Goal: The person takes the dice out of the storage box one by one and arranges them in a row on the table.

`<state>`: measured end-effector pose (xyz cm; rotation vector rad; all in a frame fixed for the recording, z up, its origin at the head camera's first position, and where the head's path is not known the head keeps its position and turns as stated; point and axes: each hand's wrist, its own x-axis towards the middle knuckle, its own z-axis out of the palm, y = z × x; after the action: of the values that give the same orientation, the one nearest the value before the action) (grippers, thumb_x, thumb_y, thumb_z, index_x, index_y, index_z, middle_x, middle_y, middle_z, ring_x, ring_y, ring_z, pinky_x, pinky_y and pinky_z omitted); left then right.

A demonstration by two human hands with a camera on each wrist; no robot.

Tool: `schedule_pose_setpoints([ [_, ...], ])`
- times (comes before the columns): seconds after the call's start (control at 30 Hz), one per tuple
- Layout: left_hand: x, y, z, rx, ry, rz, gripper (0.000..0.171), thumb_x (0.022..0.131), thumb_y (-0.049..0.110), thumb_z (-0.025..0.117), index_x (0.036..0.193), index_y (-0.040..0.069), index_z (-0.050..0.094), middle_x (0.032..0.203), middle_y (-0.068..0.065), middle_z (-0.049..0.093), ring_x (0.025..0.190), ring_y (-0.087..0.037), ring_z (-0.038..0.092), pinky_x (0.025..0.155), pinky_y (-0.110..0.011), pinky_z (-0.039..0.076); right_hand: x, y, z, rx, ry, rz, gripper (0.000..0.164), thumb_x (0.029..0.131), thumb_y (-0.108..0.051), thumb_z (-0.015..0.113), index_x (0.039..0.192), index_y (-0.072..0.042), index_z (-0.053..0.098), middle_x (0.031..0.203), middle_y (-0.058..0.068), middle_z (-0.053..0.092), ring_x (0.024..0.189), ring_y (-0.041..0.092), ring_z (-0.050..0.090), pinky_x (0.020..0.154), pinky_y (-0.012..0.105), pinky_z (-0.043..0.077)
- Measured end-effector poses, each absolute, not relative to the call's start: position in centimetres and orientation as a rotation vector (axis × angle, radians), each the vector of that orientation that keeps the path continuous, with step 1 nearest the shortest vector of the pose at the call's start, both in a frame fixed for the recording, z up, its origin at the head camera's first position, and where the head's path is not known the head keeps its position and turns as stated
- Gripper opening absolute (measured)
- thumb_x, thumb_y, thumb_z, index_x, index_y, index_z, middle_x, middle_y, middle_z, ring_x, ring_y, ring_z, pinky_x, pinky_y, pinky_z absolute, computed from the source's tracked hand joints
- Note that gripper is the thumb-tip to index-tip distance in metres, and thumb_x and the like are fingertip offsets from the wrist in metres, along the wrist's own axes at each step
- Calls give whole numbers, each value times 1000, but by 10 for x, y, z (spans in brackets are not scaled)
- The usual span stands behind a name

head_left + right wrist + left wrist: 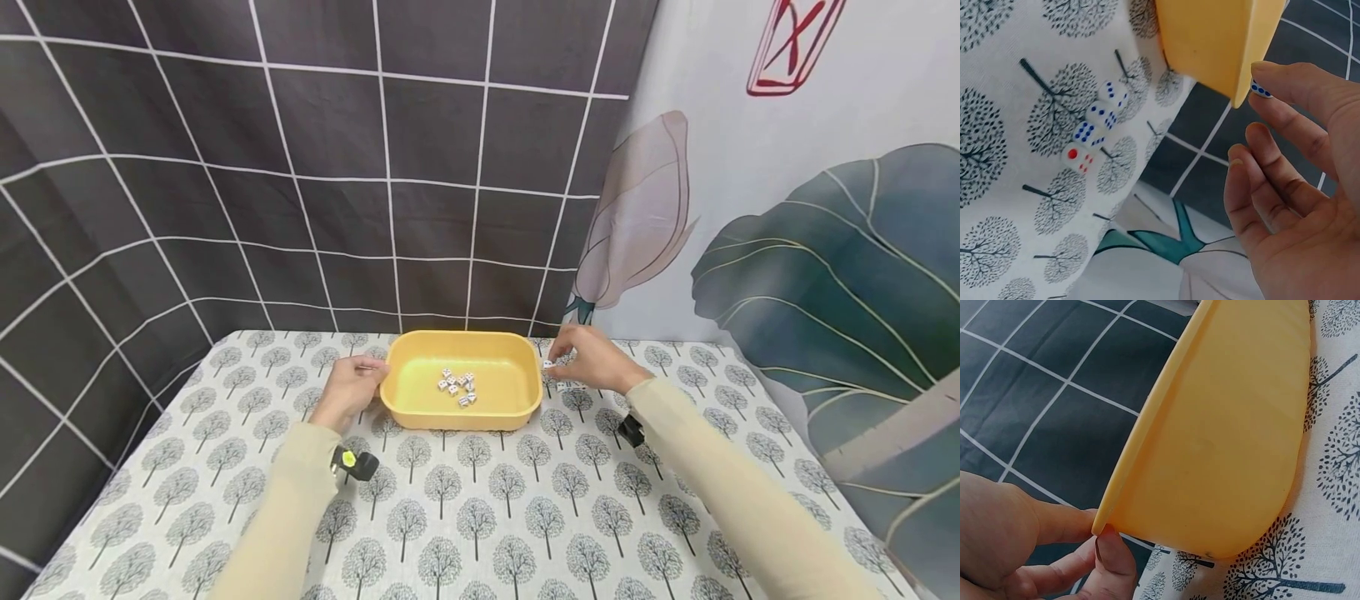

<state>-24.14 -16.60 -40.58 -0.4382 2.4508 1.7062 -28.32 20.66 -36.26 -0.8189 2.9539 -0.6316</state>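
A yellow rectangular basin (457, 422) stands on the patterned cloth with several white dice (453, 385) inside, clustered near its middle. At the basin's left end my left hand (349, 385) pinches the rim between thumb and fingers, as the left wrist view shows at the rim corner (1105, 515). Just off the right end, my right hand (592, 360) pinches one white die with blue pips (1260, 89) between thumb and index finger, near rim height. Under that hand, a short row of dice (1091, 128) lies on the cloth, one showing a red pip.
A white cloth printed with grey trees (472, 508) covers the table. Behind it hangs a dark curtain with a white grid (427, 217). To the right is a pale curtain with a lotus picture (645, 217). A dark wrist camera (632, 430) sits under the right sleeve.
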Motion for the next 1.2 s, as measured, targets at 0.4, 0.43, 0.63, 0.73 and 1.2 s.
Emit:
schedule_pose_setpoints([
  [0.4, -241, -166, -405, -444, 2441, 1704, 31, 103, 17, 59, 130, 0, 60, 116, -18, 67, 93, -22, 69, 88, -32, 57, -284, 224, -368, -752, 2940, -644, 16, 84, -16, 82, 96, -7, 78, 107, 11, 70, 102, 31, 65, 92, 50, 58],
  [0.43, -241, -166, -404, -444, 2440, 1703, 31, 103, 17, 59, 130, 0, 60, 116, -18, 67, 93, -22, 68, 89, -33, 57, -284, 225, -369, -744, 2937, -648, 15, 84, -15, 82, 96, -7, 78, 109, 12, 69, 104, 32, 65, 92, 51, 58],
  [0.63, -240, -165, -404, -434, 2447, 1701, 32, 103, 16, 59, 130, 0, 60, 115, -17, 67, 93, -21, 67, 83, -27, 55, -286, 234, -375, -706, 2941, -665, 15, 84, -14, 82, 96, -7, 76, 106, 12, 72, 101, 30, 67, 91, 50, 59],
  [0.73, -240, -166, -404, -435, 2452, 1699, 31, 103, 16, 59, 130, 1, 60, 114, -16, 67, 92, -21, 68, 81, -24, 54, -287, 237, -377, -701, 2950, -647, 14, 85, -14, 81, 96, -6, 77, 106, 13, 72, 101, 30, 65, 91, 51, 58],
  [1.2, -240, -166, -405, -439, 2460, 1699, 30, 102, 16, 59, 129, 1, 61, 113, -16, 67, 91, -20, 68, 81, -25, 52, -287, 252, -387, -621, 2949, -646, 16, 86, -14, 80, 98, -4, 76, 108, 14, 71, 100, 31, 64, 90, 50, 58],
])
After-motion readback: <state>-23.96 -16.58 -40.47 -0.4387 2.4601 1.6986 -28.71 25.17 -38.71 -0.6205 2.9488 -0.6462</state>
